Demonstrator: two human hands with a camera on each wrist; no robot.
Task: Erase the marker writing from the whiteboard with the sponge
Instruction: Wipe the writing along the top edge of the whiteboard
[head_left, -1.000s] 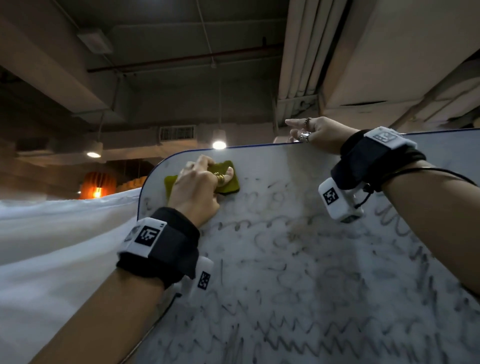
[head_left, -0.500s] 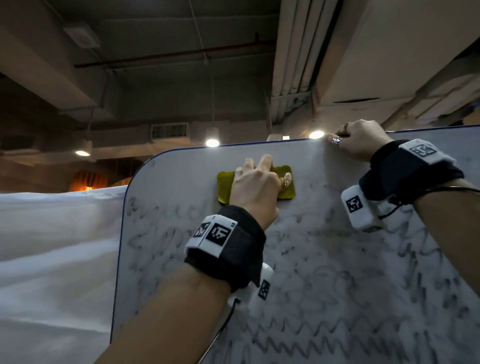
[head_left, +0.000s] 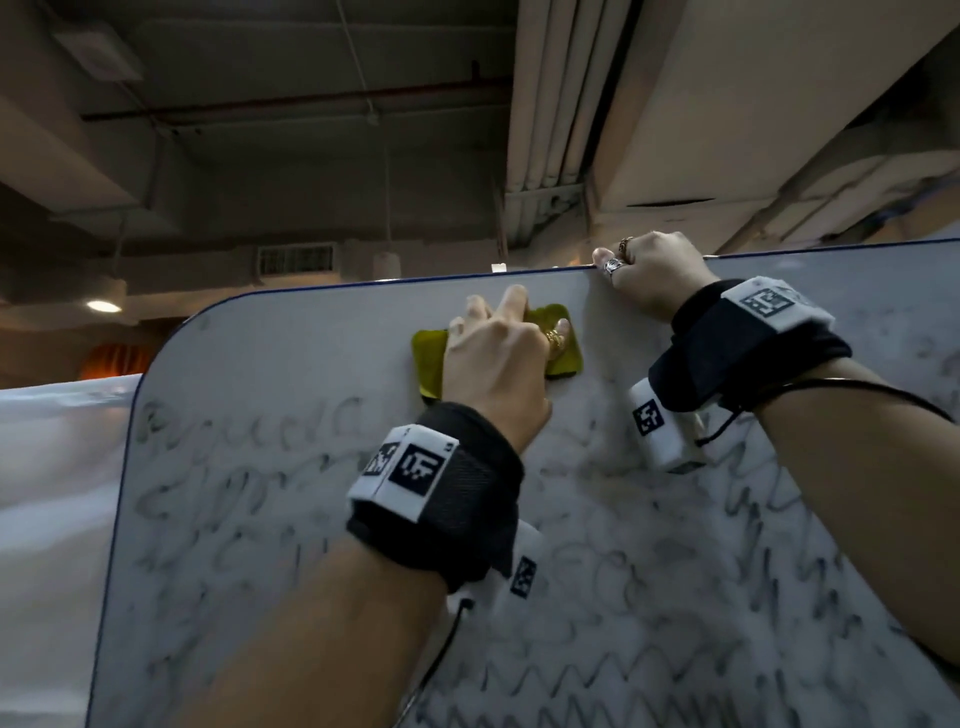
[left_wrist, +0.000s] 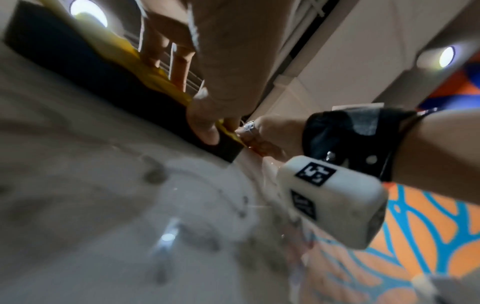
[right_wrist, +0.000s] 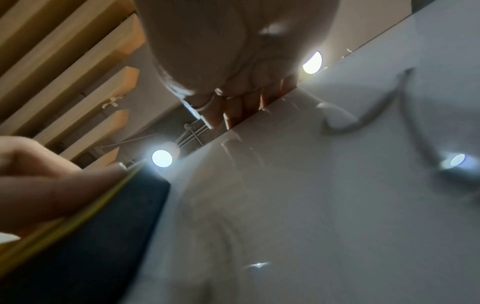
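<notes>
The whiteboard (head_left: 311, 364) stands tilted before me, with grey smeared marker writing (head_left: 249, 493) over most of it. A wiped band runs along its top. The yellow sponge (head_left: 563, 338) with a dark underside lies flat on the board near the top edge. My left hand (head_left: 498, 358) grips it, fingers on top. In the left wrist view the thumb (left_wrist: 205, 131) hooks the side of the sponge (left_wrist: 91, 72). My right hand (head_left: 644, 270) grips the board's top edge just right of the sponge. Its fingers (right_wrist: 233, 109) curl over the edge.
A white cloth (head_left: 52, 493) hangs left of the board. Ceiling ducts and lamps (head_left: 104, 305) are above. An orange and blue patterned surface (left_wrist: 428, 236) shows beyond the board in the left wrist view.
My left hand has slid the sponge to the right along the board's top, from near the left corner to close beside my right hand. The right hand still grips the top edge.
</notes>
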